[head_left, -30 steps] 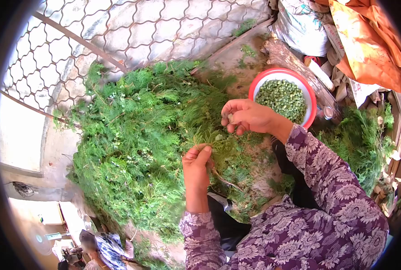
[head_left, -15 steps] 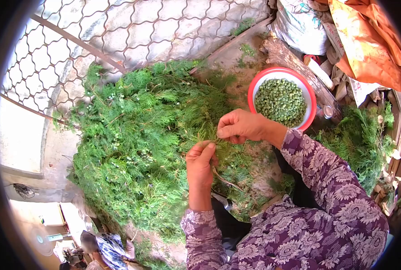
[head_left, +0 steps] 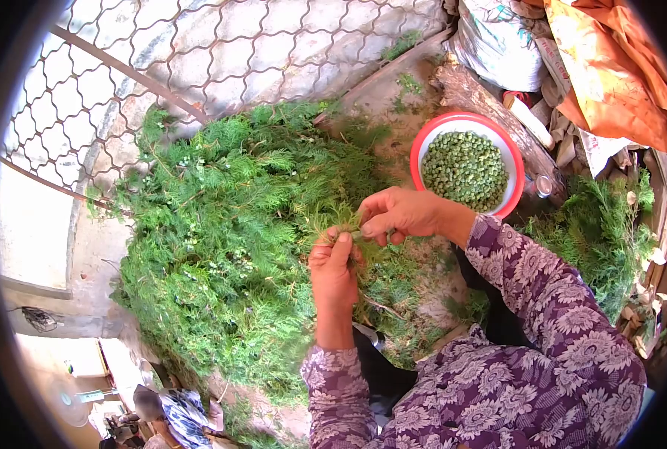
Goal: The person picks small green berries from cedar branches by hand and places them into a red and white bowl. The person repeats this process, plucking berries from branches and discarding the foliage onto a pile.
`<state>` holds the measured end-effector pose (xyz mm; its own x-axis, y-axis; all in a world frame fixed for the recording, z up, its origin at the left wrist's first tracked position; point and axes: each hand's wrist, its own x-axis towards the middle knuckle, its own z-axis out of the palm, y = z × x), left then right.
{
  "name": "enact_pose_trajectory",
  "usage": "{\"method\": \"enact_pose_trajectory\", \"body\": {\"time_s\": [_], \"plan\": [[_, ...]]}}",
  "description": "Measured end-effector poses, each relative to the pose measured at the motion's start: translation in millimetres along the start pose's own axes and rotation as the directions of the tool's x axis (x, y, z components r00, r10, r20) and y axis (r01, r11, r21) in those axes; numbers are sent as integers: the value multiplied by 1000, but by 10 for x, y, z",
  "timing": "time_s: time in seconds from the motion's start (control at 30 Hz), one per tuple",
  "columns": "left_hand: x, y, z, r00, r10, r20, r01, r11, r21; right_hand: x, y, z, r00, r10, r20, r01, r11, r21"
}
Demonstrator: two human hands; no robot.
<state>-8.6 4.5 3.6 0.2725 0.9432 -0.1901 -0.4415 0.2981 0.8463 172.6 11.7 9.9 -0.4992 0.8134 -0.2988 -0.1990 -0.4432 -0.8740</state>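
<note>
A thin green sprig (head_left: 320,228) is pinched in my left hand (head_left: 335,271), its leafy tips spreading past the fingers. My right hand (head_left: 401,215) is closed just to the right, its fingertips touching the same sprig. Both hands are above the edge of a wide heap of feathery green branches (head_left: 221,224), where small pale berries show. Behind my right hand stands a red-rimmed white basin (head_left: 519,153) holding many small green berries (head_left: 465,170).
A wire lattice (head_left: 228,52) borders the heap at the top. A log (head_left: 490,97), a white sack (head_left: 502,52) and orange cloth (head_left: 610,67) lie upper right. More branches (head_left: 599,232) lie at the right. Another person (head_left: 180,415) is at the lower left, near a fan (head_left: 75,395).
My left hand has risen slightly, and more of the sprig shows above its fingers. My right hand has shifted a little; its fingertips are now lower and close to the left thumb.
</note>
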Motion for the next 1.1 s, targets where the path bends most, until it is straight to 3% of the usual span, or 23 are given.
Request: {"method": "enact_pose_trajectory", "body": {"time_s": [0.17, 0.27, 0.33, 0.37, 0.43, 0.6, 0.73, 0.9, 1.03, 1.1], "plan": [[2, 18, 82, 1000, -8, -6, 8, 999, 46, 19, 15, 31, 1000, -3, 18, 3, 1000, -8], [23, 7, 28, 998, -57, 18, 55, 994, 93, 23, 36, 41, 996, -87, -18, 85, 994, -74], [25, -16, 12, 996, -83, 36, 78, 989, 128, -4, 15, 94, 981, -151, -126, 116, 962, -247], [24, -27, 18, 998, -65, 21, 61, 987, 146, -1, 14, 108, 980, -150, -128, 116, 962, -246], [23, -57, 41, 999, -48, 8, 46, 985, 165, -2, 15, 124, 881, -448, -153, 203, 651, -731], [12, -99, 97, 996, 91, 4, -89, 961, 261, -22, 66, 190, 809, -567, -152, 235, 550, -802], [24, -139, 89, 996, 88, 2, -83, 930, 357, -23, 133, 186, 765, -632, -120, 237, 450, -861], [40, -192, 52, 976, 216, 39, -193, 760, 621, -32, 166, 204, 759, -645, -94, 193, 360, -913], [7, -176, 70, 966, 256, 33, -218, 740, 636, -5, 231, 203, 695, -711, -106, 164, 301, -940], [-39, -133, 54, 959, 281, 30, -216, 659, 721, 62, 257, 36, 668, -728, -152, 111, 299, -948]]}}
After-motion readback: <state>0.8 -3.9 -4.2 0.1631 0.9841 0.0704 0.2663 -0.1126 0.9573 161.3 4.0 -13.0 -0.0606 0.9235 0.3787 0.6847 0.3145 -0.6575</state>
